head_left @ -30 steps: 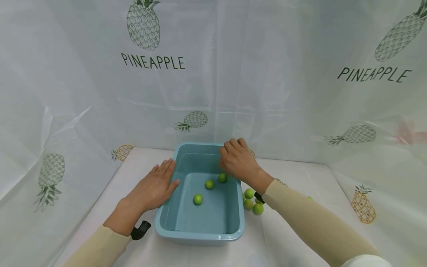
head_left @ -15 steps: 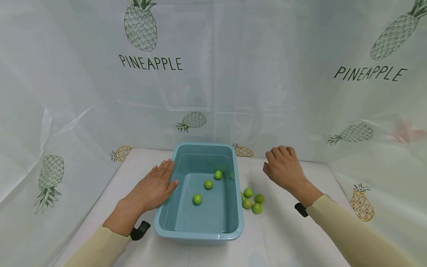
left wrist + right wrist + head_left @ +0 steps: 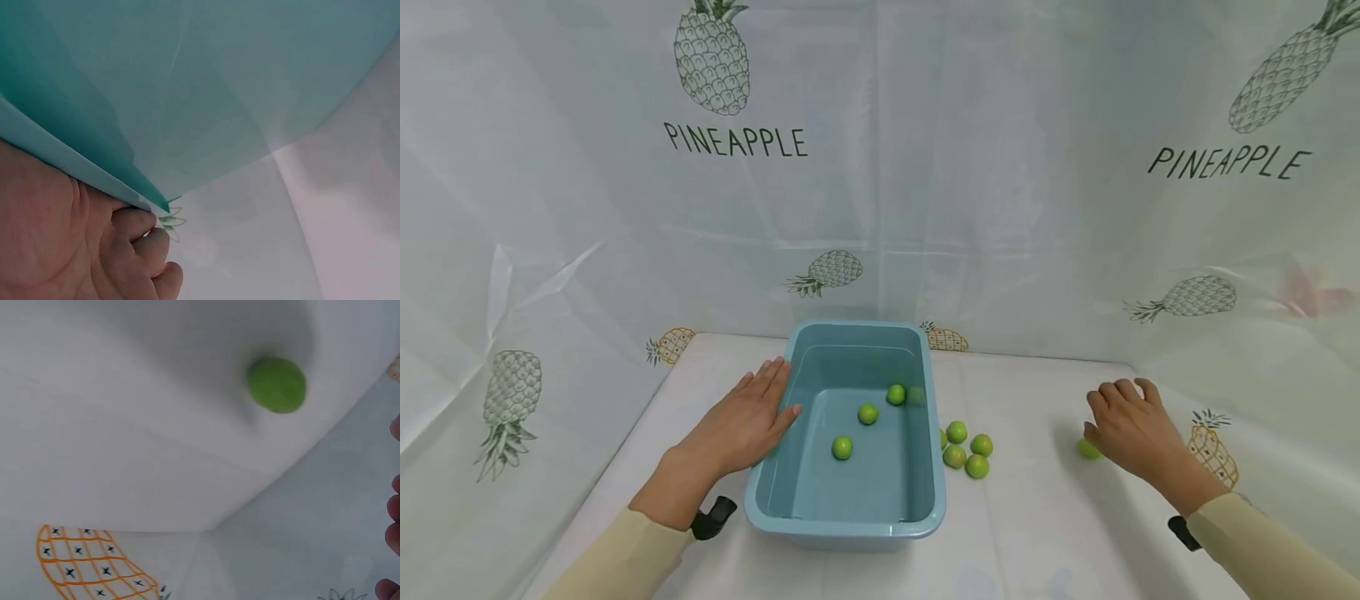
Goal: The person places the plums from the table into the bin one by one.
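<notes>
My left hand (image 3: pixel 741 421) rests along the left rim of a blue plastic tub (image 3: pixel 846 527), its fingers extended and its thumb over the edge. In the left wrist view its palm and fingers (image 3: pixel 134 256) lie against the tub's wall. Three green limes (image 3: pixel 842 447) sit on the tub's floor. Far to the right, my right hand (image 3: pixel 1131 429) hovers above the table with nothing in its loosely bent fingers. A single lime (image 3: pixel 1088 449) lies just beneath it, partly covered by the hand. That lime (image 3: pixel 277 385) shows whole in the right wrist view, apart from the fingertips.
Several more limes (image 3: pixel 977 466) cluster on the white-covered table (image 3: pixel 1030 517) against the tub's right side. White sheeting (image 3: pixel 992 183) printed with pineapples rises behind the table and along both sides.
My right hand has moved from over the tub out to the right, down towards the lone lime. One lime in the tub has shifted slightly. My left hand has stayed on the rim.
</notes>
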A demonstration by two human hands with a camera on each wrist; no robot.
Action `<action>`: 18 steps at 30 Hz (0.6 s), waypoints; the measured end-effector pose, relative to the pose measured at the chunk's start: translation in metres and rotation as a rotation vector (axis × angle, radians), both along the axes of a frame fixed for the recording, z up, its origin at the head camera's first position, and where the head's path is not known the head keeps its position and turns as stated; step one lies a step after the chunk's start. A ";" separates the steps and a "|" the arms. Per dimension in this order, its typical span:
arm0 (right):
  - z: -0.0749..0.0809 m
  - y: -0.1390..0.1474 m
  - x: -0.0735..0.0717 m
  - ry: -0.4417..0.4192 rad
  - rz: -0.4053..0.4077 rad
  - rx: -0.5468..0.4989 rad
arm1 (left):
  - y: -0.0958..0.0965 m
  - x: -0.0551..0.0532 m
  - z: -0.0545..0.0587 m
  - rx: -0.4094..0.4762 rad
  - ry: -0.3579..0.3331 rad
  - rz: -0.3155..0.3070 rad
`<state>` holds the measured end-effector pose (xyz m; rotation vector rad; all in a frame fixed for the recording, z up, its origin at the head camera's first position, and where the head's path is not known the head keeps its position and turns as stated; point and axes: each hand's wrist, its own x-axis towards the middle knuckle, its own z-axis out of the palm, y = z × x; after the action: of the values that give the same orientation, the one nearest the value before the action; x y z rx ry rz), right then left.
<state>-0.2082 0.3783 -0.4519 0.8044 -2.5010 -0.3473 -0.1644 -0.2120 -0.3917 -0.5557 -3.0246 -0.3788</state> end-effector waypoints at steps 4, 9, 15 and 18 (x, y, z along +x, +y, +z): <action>-0.021 0.014 0.010 -0.042 0.009 0.052 | 0.000 0.000 0.000 0.005 0.001 -0.006; -0.042 0.021 0.015 -0.040 0.026 0.079 | 0.001 -0.001 -0.001 0.004 -0.005 -0.010; -0.056 0.025 0.016 -0.012 0.068 0.108 | 0.000 -0.002 -0.002 0.009 -0.010 -0.008; -0.060 0.026 0.014 0.004 0.090 0.110 | -0.001 -0.001 -0.002 0.006 -0.011 -0.005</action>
<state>-0.1943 0.4038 -0.5119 0.9555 -2.4496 -0.4571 -0.1658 -0.2133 -0.3935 -0.5631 -3.0320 -0.3929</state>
